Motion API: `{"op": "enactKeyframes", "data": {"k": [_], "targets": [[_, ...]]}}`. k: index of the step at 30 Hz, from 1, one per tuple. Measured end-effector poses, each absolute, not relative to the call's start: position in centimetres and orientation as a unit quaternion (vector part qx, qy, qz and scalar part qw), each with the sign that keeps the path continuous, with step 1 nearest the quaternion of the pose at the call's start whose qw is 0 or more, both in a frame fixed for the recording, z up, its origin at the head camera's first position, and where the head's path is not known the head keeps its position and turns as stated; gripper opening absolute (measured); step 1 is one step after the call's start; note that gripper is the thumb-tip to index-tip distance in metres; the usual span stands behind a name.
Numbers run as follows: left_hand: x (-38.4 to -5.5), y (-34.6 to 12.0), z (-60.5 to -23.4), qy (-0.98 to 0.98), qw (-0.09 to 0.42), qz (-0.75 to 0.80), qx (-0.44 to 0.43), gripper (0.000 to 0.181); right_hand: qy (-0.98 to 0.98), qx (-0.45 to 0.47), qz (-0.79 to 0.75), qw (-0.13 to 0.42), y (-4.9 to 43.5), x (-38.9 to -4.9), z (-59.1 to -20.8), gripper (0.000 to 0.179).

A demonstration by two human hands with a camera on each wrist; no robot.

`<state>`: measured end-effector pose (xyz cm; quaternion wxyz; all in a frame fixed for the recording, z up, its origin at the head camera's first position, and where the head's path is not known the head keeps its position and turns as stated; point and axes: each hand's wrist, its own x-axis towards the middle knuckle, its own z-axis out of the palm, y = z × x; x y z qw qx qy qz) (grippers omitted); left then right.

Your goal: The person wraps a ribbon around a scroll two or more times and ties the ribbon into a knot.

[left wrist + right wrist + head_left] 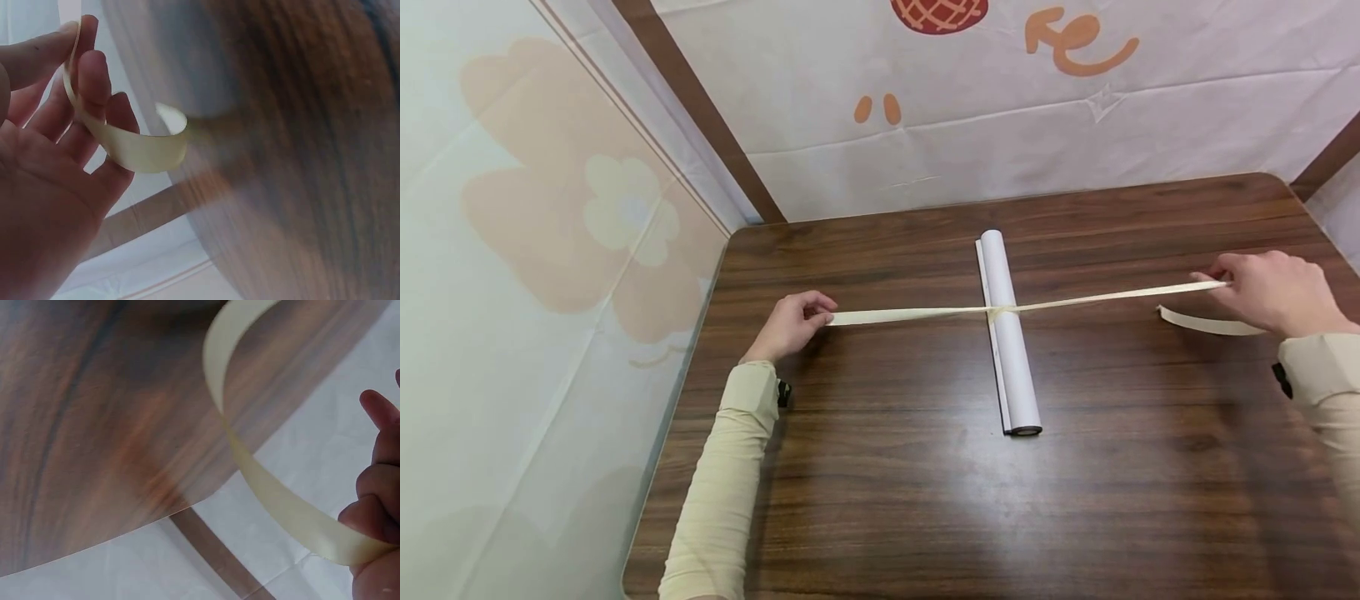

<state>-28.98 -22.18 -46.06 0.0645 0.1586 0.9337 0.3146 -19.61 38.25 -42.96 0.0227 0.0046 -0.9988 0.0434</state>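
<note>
A cream ribbon (902,315) runs taut across a rolled white sheet (1009,350), crossing itself around the roll's middle. My left hand (792,323) pinches one side of it between thumb and forefinger. In the left wrist view, a short ribbon tail curls below the left fingers (94,75). Far to the right, my right hand (1281,287) pinches the other side. From there a longer tail (1210,323) loops down toward the table, and it twists in the right wrist view beside the right hand (378,506). The roll lies lengthwise, pointing away from me.
A brown wood-grain table (880,467) with rounded corners carries the roll. Behind it hangs a white printed cloth (1000,150), and another cloth (512,292) stands along the left edge. Light reflects off the tabletop near the roll's front end.
</note>
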Motion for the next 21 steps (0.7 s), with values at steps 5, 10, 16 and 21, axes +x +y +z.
{"op": "enactKeyframes", "data": {"k": [5, 10, 16, 21], "targets": [[-29.1, -22.3, -46.7, 0.939, 0.061, 0.293, 0.168, 0.014, -0.999, 0.013, 0.042, -0.002, 38.9, -19.6, -44.1, 0.050], [-29.2, -22.7, -47.5, 0.946, 0.065, 0.267, 0.172, 0.012, -0.999, 0.016, 0.035, -0.034, 39.2, -19.6, -45.4, 0.063], [-29.3, -22.8, -47.7, 0.946, 0.055, 0.269, 0.173, 0.011, -0.998, 0.017, 0.037, -0.055, 39.7, -19.6, -46.3, 0.069], [-29.2, -23.1, -47.5, 0.951, 0.055, 0.253, 0.171, 0.012, -0.997, 0.022, 0.032, -0.073, 39.7, -19.6, -46.4, 0.063]]}}
